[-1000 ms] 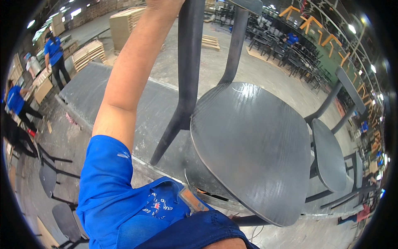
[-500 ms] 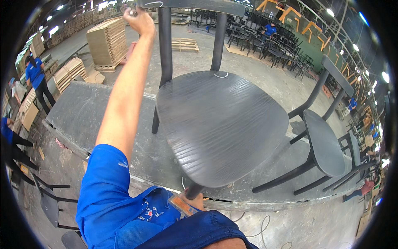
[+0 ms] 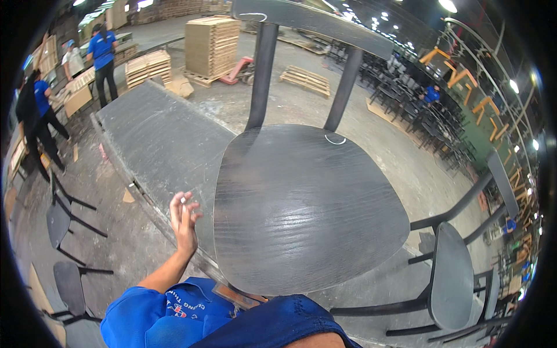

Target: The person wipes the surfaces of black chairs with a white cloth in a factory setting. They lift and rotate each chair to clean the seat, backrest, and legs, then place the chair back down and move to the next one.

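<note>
My left hand is hovering over the near edge of the worktop, just left of the big dark chair, fingers curling upward and pinching what is looking like a small white piece, too small to identify. That hand is not touching the seat. My right hand is sitting out of view, so I can't tell whether it is gripping anything. The dark chair is filling the middle, over the worktop, seat facing up, backrest rising on the far side from me. The seat is hiding its legs, so I can't tell how they are resting. A white curved mark is showing at the seat's rear edge, and another white line is showing on the backrest. My blue sleeve is showing low on the left. A second chair is standing to the right, with another chair partly showing behind it. Two more chairs are sitting at the lower left. Beyond the worktop, a board stack is standing near a red pallet jack, and people in blue shirts are standing at far left
</note>
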### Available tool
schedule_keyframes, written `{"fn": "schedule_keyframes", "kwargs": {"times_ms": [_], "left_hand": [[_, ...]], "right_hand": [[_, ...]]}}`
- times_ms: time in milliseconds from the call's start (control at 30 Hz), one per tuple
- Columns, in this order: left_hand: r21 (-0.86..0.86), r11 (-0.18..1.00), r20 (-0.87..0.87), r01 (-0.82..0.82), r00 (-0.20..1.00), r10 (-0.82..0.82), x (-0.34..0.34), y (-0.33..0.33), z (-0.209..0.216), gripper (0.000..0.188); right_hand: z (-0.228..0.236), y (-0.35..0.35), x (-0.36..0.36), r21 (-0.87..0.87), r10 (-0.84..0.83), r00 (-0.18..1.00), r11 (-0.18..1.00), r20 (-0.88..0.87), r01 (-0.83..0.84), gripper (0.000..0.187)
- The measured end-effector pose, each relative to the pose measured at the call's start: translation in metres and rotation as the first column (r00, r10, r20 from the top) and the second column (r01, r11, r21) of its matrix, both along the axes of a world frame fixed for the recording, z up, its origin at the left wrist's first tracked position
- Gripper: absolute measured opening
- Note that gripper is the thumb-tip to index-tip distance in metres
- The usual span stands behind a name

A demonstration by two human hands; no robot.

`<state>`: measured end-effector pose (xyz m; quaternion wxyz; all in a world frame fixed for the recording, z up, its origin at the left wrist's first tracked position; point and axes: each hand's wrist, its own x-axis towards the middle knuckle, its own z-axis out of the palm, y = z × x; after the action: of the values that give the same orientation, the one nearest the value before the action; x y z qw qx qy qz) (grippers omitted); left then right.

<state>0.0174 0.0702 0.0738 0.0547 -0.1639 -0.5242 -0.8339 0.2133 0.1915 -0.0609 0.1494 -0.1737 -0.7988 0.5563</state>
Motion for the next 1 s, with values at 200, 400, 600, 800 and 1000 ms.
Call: {"fn": "schedule_keyframes", "kwargs": {"times_ms": [200, 400, 600, 800, 1000], "left_hand": [[0.048, 0.996, -0.086, 0.076, 0.994, -0.072, 0.070, 0.011, -0.016, 0.056], [-0.571, 0.809, -0.098, -0.143, 0.990, 0.106, 0.094, -0.004, -0.141, 0.050], [-0.612, 0.787, 0.138, -0.082, 0.968, 0.208, 0.122, -0.026, -0.259, 0.048], [-0.578, 0.787, 0.033, -0.216, 0.957, 0.287, 0.120, -0.032, -0.259, 0.045], [-0.679, 0.560, -0.351, -0.474, 0.880, 0.320, 0.126, -0.003, -0.149, 0.045]], "right_hand": [[0.004, 0.031, 0.017, 0.113, -0.175, 0.967, 0.974, -0.183, 0.198, 0.059], [-0.005, 0.126, 0.078, -0.097, -0.637, 0.679, 0.752, -0.365, 0.652, 0.070], [-0.036, 0.244, 0.121, 0.153, -0.581, 0.734, 0.738, -0.353, 0.657, 0.083], [-0.085, 0.333, 0.121, -0.215, -0.367, 0.870, 0.927, -0.331, 0.309, 0.073], [-0.044, 0.303, 0.114, -0.251, -0.431, 0.765, 0.902, -0.479, 0.351, 0.069]]}}
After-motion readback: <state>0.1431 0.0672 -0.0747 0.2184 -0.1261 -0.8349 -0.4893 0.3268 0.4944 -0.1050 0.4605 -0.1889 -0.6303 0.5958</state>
